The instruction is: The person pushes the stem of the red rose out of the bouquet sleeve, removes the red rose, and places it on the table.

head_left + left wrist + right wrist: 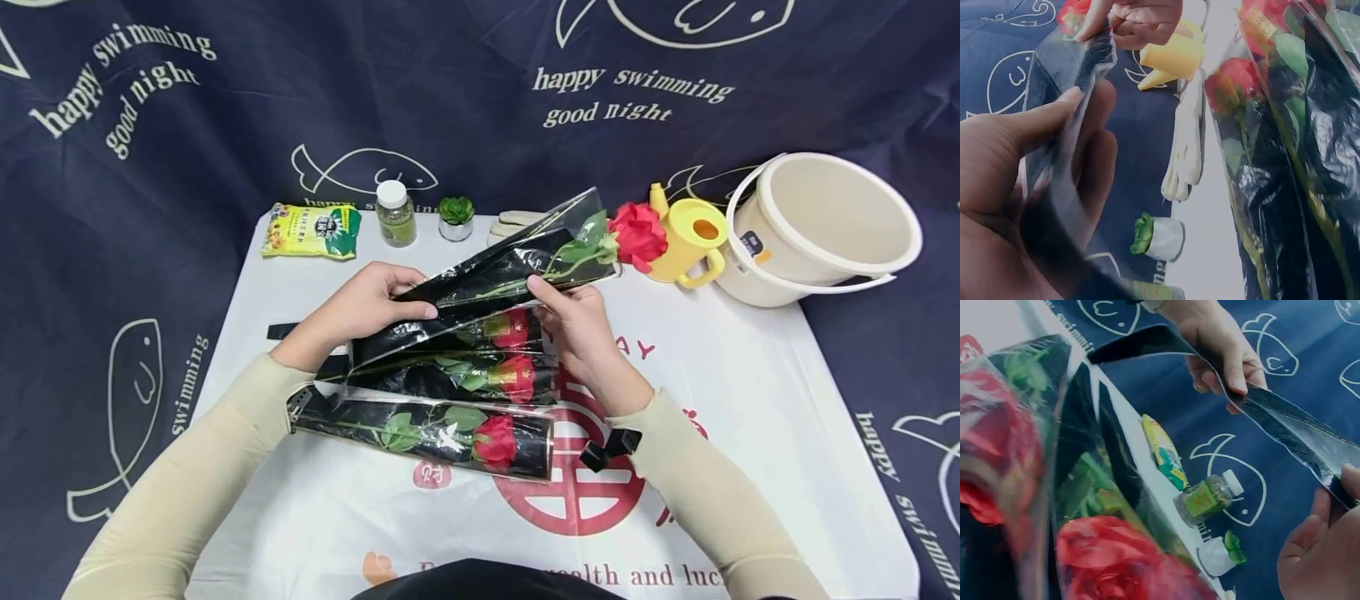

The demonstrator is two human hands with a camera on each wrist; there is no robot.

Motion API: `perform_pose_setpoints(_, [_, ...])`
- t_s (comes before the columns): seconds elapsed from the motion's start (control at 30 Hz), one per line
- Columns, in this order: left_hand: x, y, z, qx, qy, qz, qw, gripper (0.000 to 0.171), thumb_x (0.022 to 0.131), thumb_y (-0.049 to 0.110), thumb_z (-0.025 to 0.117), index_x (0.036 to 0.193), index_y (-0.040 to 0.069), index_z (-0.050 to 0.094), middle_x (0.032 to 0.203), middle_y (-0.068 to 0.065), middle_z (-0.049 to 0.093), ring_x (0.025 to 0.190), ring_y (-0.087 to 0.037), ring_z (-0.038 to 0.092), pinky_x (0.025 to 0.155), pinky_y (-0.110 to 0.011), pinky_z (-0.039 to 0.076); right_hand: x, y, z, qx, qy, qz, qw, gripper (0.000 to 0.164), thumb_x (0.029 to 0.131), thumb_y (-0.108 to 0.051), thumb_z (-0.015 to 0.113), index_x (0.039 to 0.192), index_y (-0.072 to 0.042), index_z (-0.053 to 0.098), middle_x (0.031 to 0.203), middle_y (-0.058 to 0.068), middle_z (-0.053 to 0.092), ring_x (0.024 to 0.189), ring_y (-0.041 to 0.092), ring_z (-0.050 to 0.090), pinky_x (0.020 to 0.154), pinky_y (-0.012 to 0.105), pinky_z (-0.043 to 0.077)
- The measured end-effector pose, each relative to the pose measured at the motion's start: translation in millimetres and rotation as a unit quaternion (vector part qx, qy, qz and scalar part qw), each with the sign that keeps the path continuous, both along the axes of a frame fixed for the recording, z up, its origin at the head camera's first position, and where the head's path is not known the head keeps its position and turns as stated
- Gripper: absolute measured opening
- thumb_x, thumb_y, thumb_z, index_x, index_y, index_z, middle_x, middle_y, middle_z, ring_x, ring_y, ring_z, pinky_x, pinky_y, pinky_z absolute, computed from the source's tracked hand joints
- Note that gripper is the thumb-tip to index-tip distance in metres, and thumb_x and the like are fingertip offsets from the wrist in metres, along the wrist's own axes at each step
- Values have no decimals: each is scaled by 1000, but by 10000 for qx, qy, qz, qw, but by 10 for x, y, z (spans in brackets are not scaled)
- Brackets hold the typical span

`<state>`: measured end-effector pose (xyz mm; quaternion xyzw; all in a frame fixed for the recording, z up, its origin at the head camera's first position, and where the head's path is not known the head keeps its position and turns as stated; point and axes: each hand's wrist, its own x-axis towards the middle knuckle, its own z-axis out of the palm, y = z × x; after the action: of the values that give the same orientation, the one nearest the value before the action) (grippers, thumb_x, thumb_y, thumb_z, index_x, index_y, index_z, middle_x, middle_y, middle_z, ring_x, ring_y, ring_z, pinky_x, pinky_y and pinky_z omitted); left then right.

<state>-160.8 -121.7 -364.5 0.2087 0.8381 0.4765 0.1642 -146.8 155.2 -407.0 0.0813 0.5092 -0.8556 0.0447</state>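
Observation:
A red artificial rose lies in a black-and-clear flower sleeve, its bloom sticking out past the sleeve's right end. My left hand pinches the sleeve left of its middle, thumb on top and fingers beneath. With thumb above, my right hand grips it nearer the bloom. The sleeve slants up to the right over the table and bends in the left wrist view. Below it lie three wrapped roses in similar sleeves: a partly covered rose, a middle rose and a front rose.
Along the back edge stand a yellow-green packet, a white-capped bottle, a small potted succulent, pale gloves, a yellow watering can and a cream bucket. A white printed cloth covers the table.

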Motion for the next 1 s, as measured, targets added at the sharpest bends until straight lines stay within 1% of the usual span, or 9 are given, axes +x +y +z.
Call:
perform_pose_setpoints(0.1, [-30, -27, -56, 9, 33, -184, 9998, 26, 84, 22, 72, 104, 7, 66, 58, 1, 45, 49, -12, 34, 58, -29, 36, 17, 16, -3, 46, -56, 165, 9998, 37, 77, -11, 78, 109, -3, 61, 97, 6, 64, 68, 11, 58, 60, 24, 49])
perform_pose_setpoints(0.23, [-90, -4, -136, -83, 45, -351, 9993, 38, 81, 42, 72, 108, 17, 64, 63, 1, 38, 49, -14, 31, 58, -31, 36, 46, -23, -13, 68, 108, 179, 9998, 39, 78, -11, 77, 112, -2, 60, 99, 8, 65, 68, 12, 58, 59, 23, 49])
perform_pose_setpoints(0.33, [-112, 59, -118, -98, 147, -463, 9988, 38, 79, 50, 71, 98, 18, 63, 65, 1, 35, 53, -15, 34, 62, -32, 37, 67, -70, -4, 133, 268, 201, 9994, 37, 78, -10, 77, 111, -1, 61, 99, 9, 65, 71, 13, 58, 61, 26, 48])
perform_pose_setpoints(0.37, [-121, 80, -109, -97, 222, -522, 9983, 37, 79, 50, 70, 94, 17, 61, 64, 0, 32, 52, -15, 33, 62, -33, 37, 74, -86, -1, 171, 321, 218, 9991, 37, 78, -10, 77, 111, -1, 61, 100, 9, 65, 72, 13, 59, 63, 27, 48])
perform_pose_setpoints(0.53, [-136, 162, -49, -115, 498, -762, 9958, 32, 83, 38, 71, 78, 13, 53, 61, 1, 30, 50, -15, 30, 57, -31, 34, 99, -131, 16, 308, 465, 253, 9981, 35, 79, -10, 77, 109, -2, 62, 101, 10, 65, 80, 14, 59, 66, 28, 48])
perform_pose_setpoints(0.63, [-135, 166, -48, -143, 495, -769, 9957, 31, 84, 31, 72, 73, 12, 51, 59, 1, 29, 49, -15, 28, 55, -29, 33, 96, -119, 22, 217, 477, 233, 9984, 32, 80, -11, 76, 107, -1, 62, 98, 8, 65, 79, 13, 59, 65, 27, 48])
perform_pose_setpoints(0.7, [-142, 153, -68, -190, 532, -699, 9960, 36, 84, 30, 72, 69, 10, 46, 59, 2, 26, 50, -14, 26, 55, -29, 31, 86, -93, 26, 56, 471, 137, 9988, 32, 80, -12, 76, 107, -1, 62, 95, 7, 66, 77, 12, 60, 65, 27, 49])
perform_pose_setpoints(0.83, [-161, 117, -115, -183, 499, -611, 9967, 33, 84, 27, 72, 69, 9, 48, 59, 2, 26, 50, -14, 26, 55, -29, 31, 56, -33, 42, -180, 474, -269, 9983, 37, 79, -14, 77, 110, 0, 62, 94, 8, 66, 75, 11, 60, 65, 26, 50])
perform_pose_setpoints(1.0, [-188, 91, -170, -144, 378, -602, 9974, 29, 85, 26, 71, 71, 9, 52, 58, 1, 28, 47, -14, 27, 53, -30, 32, 37, -16, 38, 8, 499, -551, 9972, 37, 77, -13, 79, 108, 0, 65, 92, 6, 67, 70, 10, 58, 65, 24, 50])
